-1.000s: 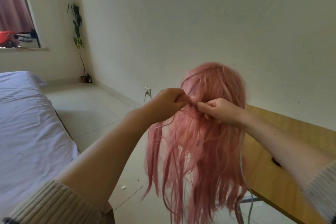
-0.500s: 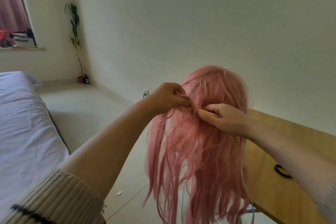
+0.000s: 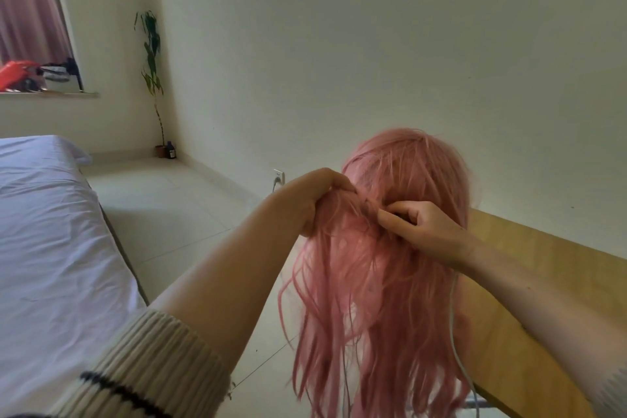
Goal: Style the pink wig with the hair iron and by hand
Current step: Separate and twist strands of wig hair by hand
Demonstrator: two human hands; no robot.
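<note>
Both hands are up at the back of the pink wig (image 3: 390,265). Her left hand (image 3: 315,200) is closed on a bunch of pink hair, and her right hand (image 3: 420,227) pinches a small piece beside it. The wig hangs by the wooden table (image 3: 543,282). I think she is doing the hand part; long hair hangs loose. No hair iron shows, only a thin cord (image 3: 456,343). Far off, a plant (image 3: 151,54) stands in a pot.

1. Soft, even daylight, brightest at the window (image 3: 32,27) in the upper left corner
2. Pale bedsheet (image 3: 51,231) close to washed out; no hard shadows, no glare
3. Slight motion blur across the pink wig (image 3: 390,282) strands
4. Wide-angle bending at the edges, sleeve cuff (image 3: 146,370) stretched and soft
</note>
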